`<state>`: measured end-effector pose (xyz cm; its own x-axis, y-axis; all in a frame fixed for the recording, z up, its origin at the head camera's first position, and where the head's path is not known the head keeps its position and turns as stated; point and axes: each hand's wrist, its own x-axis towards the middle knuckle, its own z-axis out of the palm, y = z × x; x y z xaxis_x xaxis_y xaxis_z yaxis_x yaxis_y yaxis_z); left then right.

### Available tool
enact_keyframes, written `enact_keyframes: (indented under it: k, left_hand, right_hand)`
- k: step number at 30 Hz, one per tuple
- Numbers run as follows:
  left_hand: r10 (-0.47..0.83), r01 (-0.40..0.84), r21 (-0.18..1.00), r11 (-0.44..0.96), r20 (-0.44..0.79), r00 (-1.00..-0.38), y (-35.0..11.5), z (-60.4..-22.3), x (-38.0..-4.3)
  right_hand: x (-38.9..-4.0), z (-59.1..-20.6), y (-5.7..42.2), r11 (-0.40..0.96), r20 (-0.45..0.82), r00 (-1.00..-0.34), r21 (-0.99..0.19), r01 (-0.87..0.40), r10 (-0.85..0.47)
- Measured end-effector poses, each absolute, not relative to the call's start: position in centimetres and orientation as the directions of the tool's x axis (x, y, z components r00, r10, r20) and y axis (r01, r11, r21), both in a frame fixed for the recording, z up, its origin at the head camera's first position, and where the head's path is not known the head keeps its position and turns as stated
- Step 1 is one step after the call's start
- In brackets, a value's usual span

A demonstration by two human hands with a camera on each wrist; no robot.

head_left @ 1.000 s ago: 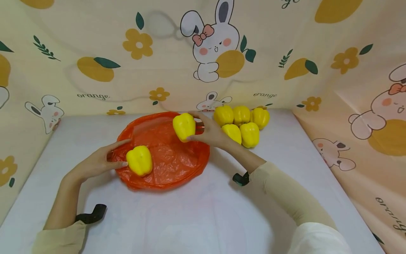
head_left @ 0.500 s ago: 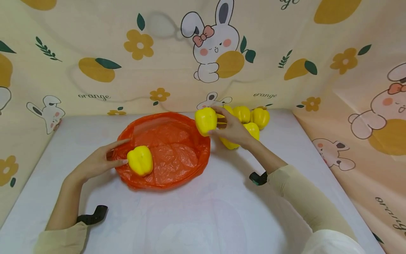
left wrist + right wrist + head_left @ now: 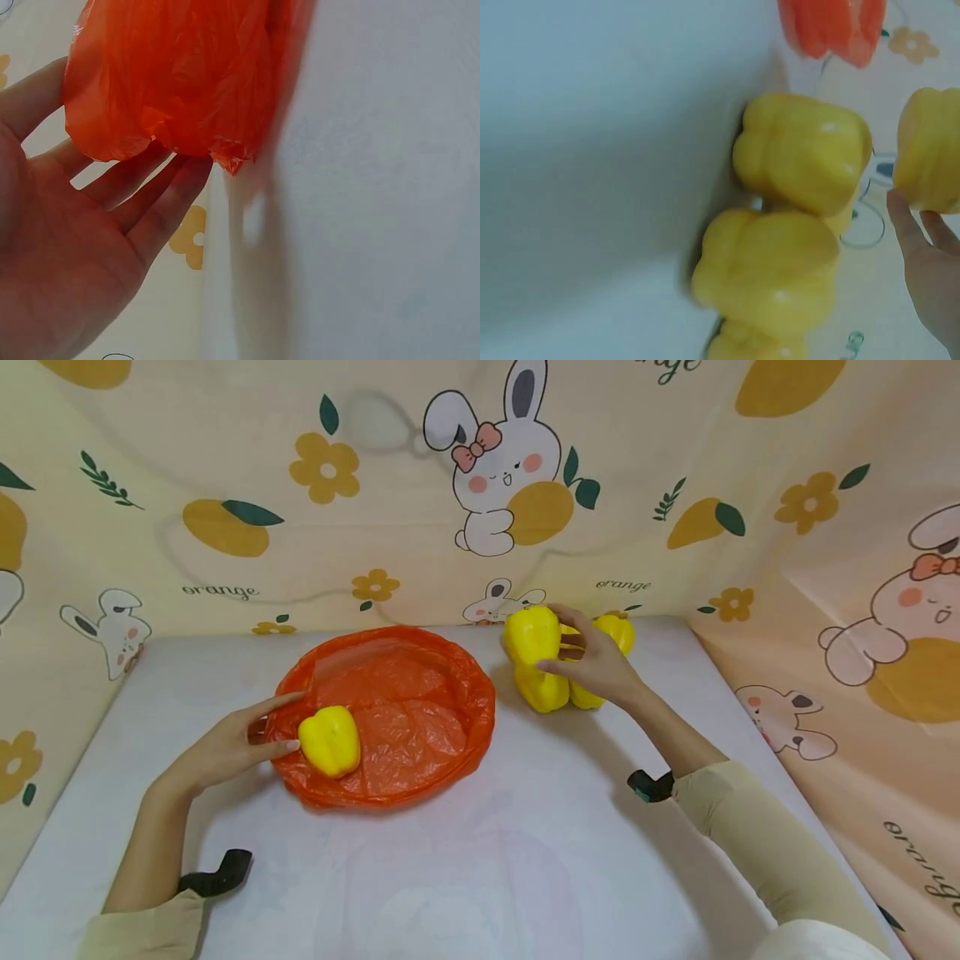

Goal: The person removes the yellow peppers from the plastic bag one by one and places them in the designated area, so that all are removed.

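Note:
An orange-red plastic bag (image 3: 405,727) stands wide-mouthed on the table, with a yellow bell pepper (image 3: 330,742) at its left side. My left hand (image 3: 221,747) rests at the bag's left edge, thumb and index finger reaching over the rim beside that pepper. In the left wrist view its fairly straight fingers pass behind the plastic. My right hand (image 3: 600,668) holds another yellow bell pepper (image 3: 531,633) between thumb and fingertips, to the right of the bag. Seen from the head, this pepper overlaps several more yellow bell peppers (image 3: 772,270), partly hidden behind the hand.
A patterned cloth (image 3: 315,543) with rabbits and flowers hangs behind the white table (image 3: 465,877) and along its sides. The grouped peppers lie at the table's back edge. A black wrist camera (image 3: 217,874) sits on each forearm.
My right hand has moved right with its pepper, from over the bag to the grouped peppers. My left hand, the bag and the pepper at its left side stay put.

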<state>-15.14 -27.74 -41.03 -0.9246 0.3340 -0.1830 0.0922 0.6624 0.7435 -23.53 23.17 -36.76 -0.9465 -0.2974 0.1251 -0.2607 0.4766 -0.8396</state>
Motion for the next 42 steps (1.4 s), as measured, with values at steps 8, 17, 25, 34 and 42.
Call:
enact_keyframes:
  k: [8,17,25,34,42]
  left_hand:
    - [0.337,0.093,0.742,0.664,-0.186,-0.923,-27.6,-40.8,-15.1]
    - [0.354,0.101,0.753,0.651,-0.183,-0.917,-27.8,-41.0,-15.5]
    - [0.349,0.077,0.755,0.651,-0.208,-0.914,-27.6,-41.0,-15.7]
    - [0.351,0.078,0.751,0.656,-0.213,-0.912,-27.5,-41.1,-15.8]
    - [0.352,0.079,0.750,0.657,-0.213,-0.912,-27.7,-41.1,-16.0]
  right_hand:
    - [-23.1,-37.0,26.2,0.474,0.115,-0.958,-0.849,-0.232,-0.263]
    - [-22.4,-37.0,29.4,0.479,0.158,-0.957,-0.839,-0.260,-0.243]
    - [-22.1,-38.0,32.8,0.495,0.195,-0.955,-0.821,-0.285,-0.225]
    - [-21.4,-38.6,34.8,0.479,0.251,-0.947,-0.818,-0.319,-0.203]
    - [-20.5,-38.4,35.4,0.485,0.228,-0.957,-0.826,-0.289,-0.181]
